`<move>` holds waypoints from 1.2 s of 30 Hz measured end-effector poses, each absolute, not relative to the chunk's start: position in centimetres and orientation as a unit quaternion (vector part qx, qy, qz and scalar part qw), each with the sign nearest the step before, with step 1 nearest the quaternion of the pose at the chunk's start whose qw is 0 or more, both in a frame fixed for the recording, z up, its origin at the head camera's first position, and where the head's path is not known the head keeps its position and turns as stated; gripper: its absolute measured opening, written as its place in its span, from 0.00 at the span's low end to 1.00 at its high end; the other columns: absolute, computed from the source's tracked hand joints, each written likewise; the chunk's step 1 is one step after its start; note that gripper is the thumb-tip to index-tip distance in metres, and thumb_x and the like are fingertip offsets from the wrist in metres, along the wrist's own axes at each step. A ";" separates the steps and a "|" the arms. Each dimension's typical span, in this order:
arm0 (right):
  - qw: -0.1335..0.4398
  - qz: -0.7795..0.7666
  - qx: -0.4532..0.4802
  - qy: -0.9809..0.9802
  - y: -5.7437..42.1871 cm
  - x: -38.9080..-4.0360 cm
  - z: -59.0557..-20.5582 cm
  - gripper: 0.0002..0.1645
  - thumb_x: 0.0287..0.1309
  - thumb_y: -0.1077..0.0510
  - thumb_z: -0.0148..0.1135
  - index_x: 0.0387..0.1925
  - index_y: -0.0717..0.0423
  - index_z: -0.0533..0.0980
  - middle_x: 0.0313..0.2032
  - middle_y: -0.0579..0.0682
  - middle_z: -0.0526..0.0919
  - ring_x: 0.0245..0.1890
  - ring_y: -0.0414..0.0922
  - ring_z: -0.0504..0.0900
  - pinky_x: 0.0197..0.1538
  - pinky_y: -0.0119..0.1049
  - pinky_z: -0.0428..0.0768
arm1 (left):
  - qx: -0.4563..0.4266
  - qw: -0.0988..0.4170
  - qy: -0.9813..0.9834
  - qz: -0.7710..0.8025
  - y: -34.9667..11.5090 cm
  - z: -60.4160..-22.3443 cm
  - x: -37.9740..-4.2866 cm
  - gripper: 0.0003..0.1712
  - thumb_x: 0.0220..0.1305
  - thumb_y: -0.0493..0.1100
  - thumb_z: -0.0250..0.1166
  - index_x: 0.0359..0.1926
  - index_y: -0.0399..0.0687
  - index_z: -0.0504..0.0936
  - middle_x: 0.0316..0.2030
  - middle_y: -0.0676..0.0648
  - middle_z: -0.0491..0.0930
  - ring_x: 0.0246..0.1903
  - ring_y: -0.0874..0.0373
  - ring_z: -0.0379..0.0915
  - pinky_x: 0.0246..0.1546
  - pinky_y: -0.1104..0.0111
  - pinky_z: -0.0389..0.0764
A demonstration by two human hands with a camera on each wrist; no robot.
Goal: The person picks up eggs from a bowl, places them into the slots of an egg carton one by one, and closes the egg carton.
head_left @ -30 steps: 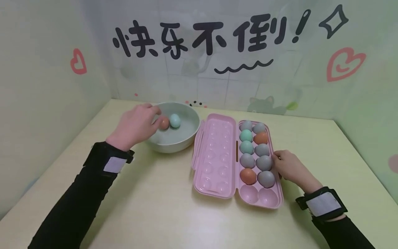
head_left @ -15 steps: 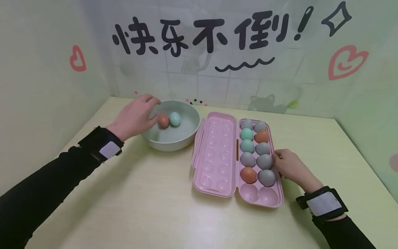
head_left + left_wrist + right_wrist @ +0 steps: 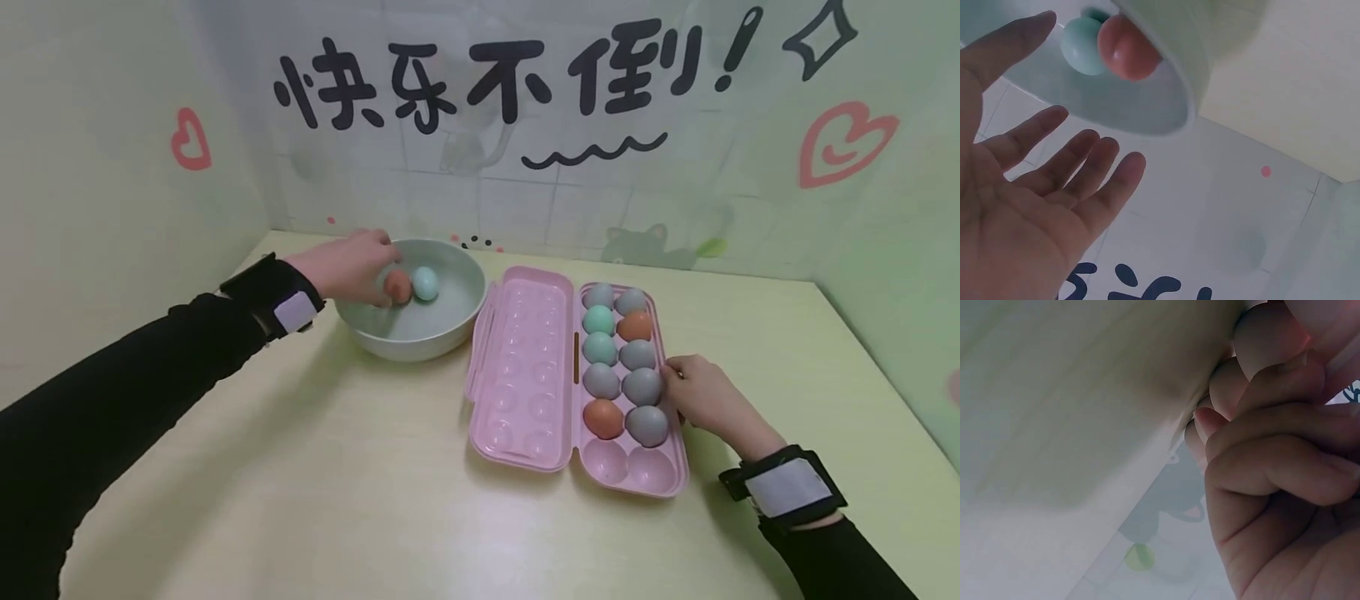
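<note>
My left hand [image 3: 354,265] reaches over the left side of a pale grey-green bowl [image 3: 411,348], its fingers spread and holding nothing. Inside the bowl lie a brown egg [image 3: 398,287] and a light blue egg [image 3: 425,284], side by side. The left wrist view shows the thumb and fingers apart, close to the bowl's rim [image 3: 1191,119]. My right hand [image 3: 712,400] grips the right edge of a pink egg carton [image 3: 684,479] with curled fingers. The carton's lid [image 3: 523,367] lies open to the left. Grey, green and brown eggs fill its tray except for two front hollows [image 3: 651,472].
The bowl and carton stand close together on a pale wooden table [image 3: 337,500]. Behind them rises a wall [image 3: 517,200] with printed black lettering, and side walls flank the table.
My left hand first drew back up and left off the brown egg, then moved right over the bowl again. The right hand keeps its grip on the carton's edge.
</note>
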State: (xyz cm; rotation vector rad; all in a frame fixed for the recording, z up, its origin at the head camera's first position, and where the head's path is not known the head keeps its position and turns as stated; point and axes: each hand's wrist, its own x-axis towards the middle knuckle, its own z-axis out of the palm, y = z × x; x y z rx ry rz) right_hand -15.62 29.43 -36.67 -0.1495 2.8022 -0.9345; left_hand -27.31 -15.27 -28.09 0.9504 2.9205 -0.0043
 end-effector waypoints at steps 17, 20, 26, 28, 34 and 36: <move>0.098 -0.313 -0.050 0.944 29.7 -15.7 -36.5 0.19 0.72 0.61 0.39 0.36 0.70 0.74 0.20 0.52 0.74 0.16 0.45 0.73 0.20 0.40 0.73 | 0.262 0.122 0.957 -0.026 -12.4 -28.5 -29.8 0.14 0.59 0.40 0.64 0.45 0.37 0.77 0.40 0.40 0.72 0.35 0.47 0.70 0.31 0.60 0.70; 0.100 -0.312 -0.048 0.943 29.7 -15.7 -36.6 0.19 0.72 0.61 0.39 0.36 0.70 0.74 0.20 0.53 0.74 0.17 0.45 0.74 0.20 0.40 0.73 | 0.281 0.120 0.951 -0.036 -11.9 -28.6 -30.0 0.11 0.54 0.37 0.67 0.39 0.39 0.80 0.35 0.42 0.74 0.31 0.49 0.70 0.29 0.63 0.70; 0.098 -0.314 -0.045 0.943 29.8 -15.6 -36.6 0.19 0.72 0.61 0.39 0.37 0.71 0.74 0.20 0.53 0.74 0.17 0.45 0.74 0.20 0.40 0.73 | 0.301 0.129 0.944 -0.045 -11.1 -29.0 -30.3 0.06 0.51 0.32 0.69 0.31 0.41 0.80 0.25 0.48 0.73 0.25 0.53 0.68 0.25 0.65 0.69; 0.098 -0.314 -0.045 0.943 29.8 -15.6 -36.6 0.19 0.72 0.61 0.39 0.37 0.71 0.74 0.20 0.53 0.74 0.17 0.45 0.74 0.20 0.40 0.73 | 0.288 0.134 0.947 -0.048 -11.1 -29.3 -30.5 0.06 0.50 0.32 0.70 0.31 0.41 0.80 0.24 0.48 0.71 0.24 0.54 0.67 0.25 0.65 0.67; 0.098 -0.315 -0.048 0.943 29.6 -15.5 -36.7 0.19 0.72 0.61 0.38 0.34 0.69 0.74 0.21 0.53 0.75 0.17 0.45 0.74 0.21 0.40 0.73 | 0.280 0.130 0.950 -0.045 -11.5 -30.1 -30.9 0.04 0.48 0.29 0.64 0.24 0.40 0.77 0.22 0.48 0.67 0.22 0.54 0.62 0.23 0.66 0.62; 0.099 -0.314 -0.050 0.943 29.5 -15.5 -36.5 0.19 0.72 0.61 0.38 0.34 0.69 0.74 0.21 0.53 0.74 0.17 0.45 0.74 0.20 0.40 0.73 | 0.278 0.139 0.949 -0.044 -11.7 -30.2 -31.1 0.04 0.50 0.30 0.63 0.24 0.40 0.77 0.22 0.48 0.68 0.22 0.54 0.63 0.23 0.66 0.63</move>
